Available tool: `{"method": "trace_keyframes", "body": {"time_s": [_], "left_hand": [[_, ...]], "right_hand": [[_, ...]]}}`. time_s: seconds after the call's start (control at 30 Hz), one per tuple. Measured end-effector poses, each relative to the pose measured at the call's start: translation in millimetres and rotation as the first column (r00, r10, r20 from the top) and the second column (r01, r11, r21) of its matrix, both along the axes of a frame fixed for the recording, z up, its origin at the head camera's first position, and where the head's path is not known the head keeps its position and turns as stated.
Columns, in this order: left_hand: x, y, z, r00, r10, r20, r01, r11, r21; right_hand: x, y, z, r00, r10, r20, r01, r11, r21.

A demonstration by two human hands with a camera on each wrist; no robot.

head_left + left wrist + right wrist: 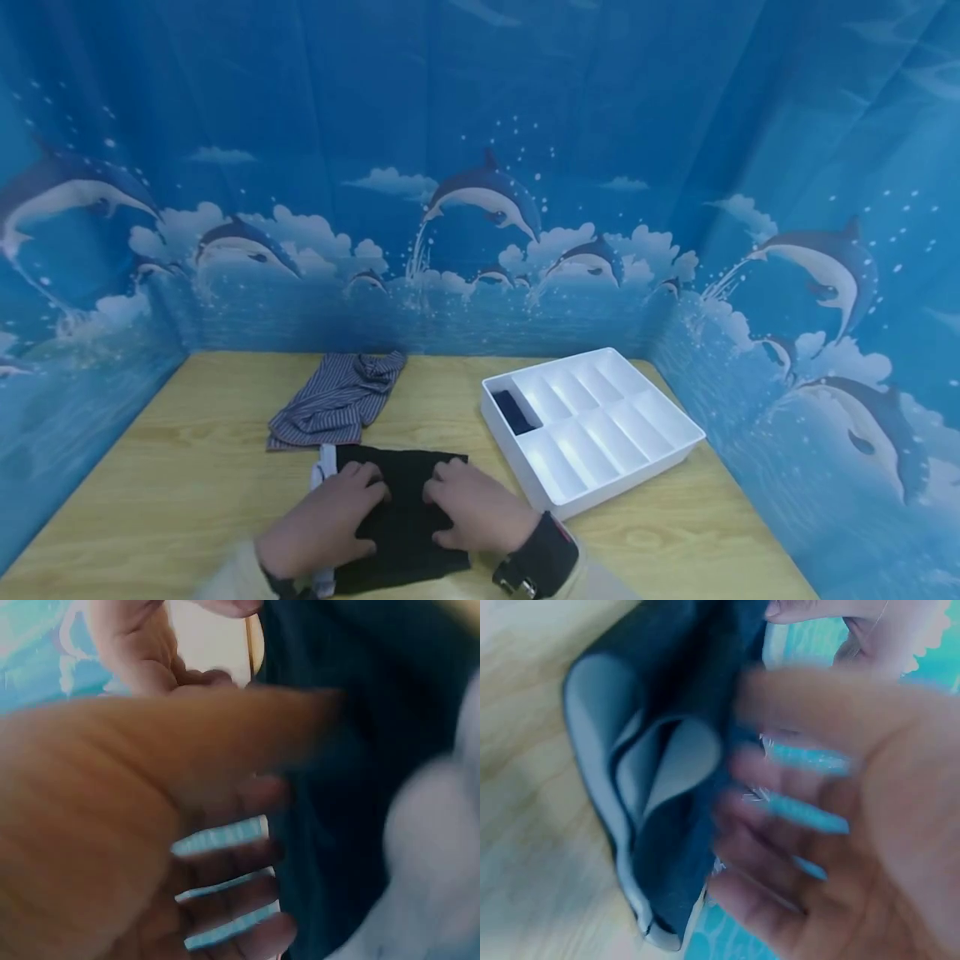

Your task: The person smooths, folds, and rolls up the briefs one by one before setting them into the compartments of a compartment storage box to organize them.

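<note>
Nearest, pale beige sleeves point(596, 582) lead to a black wrist strap with a metal buckle point(542, 557) at the person's right wrist. The left hand point(330, 518) lies over the left part of a dark, nearly black folded cloth point(408, 492), and the right hand point(483, 504) rests at its right edge. Each grip is wide and relaxed, fingers spread, neither curled around the fabric.

The folded cloth lies on the light yellow wood-grain tabletop point(187, 475), near its front. From above it forms a roughly rectangular panel, matte and fairly flat, with a whitish-grey fabric strip point(325, 467) showing along its left edge. The right wrist view shows its end: layers bend into rounded loops, their pale grey inner side visible against the dark outside. In the left wrist view the whitish part is blurred.

Beyond, to the right, a white rectangular tray point(515, 454) with two rows of compartments holds a small dark bundle point(513, 412) in its far-left compartment. Farther left lies a crumpled grey-and-dark striped garment point(333, 404). A blue dolphin-printed fabric backdrop point(360, 108) hangs behind everything.
</note>
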State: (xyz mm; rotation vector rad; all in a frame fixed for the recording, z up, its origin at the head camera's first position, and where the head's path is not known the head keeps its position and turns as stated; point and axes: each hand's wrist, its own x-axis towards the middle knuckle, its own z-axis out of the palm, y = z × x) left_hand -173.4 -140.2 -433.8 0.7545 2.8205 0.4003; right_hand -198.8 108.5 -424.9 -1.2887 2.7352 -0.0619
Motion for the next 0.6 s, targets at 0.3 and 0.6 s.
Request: {"method": "trace_keyframes", "body": {"time_s": [0.3, 0.6], "left_hand": [[15.0, 21.8, 2.3, 0.970, 0.015, 0.242, -0.010, 1.000, -0.019], [18.3, 1.7, 3.0, 0.956, 0.076, 0.282, -0.072, 0.997, -0.024]], "right_hand": [[13.2, -3.6, 0.3, 0.992, 0.114, 0.056, -0.119, 0.989, 0.091], [8.6, 2.8, 1.7, 0.995, 0.094, 0.023, -0.094, 0.995, 0.031]]}}
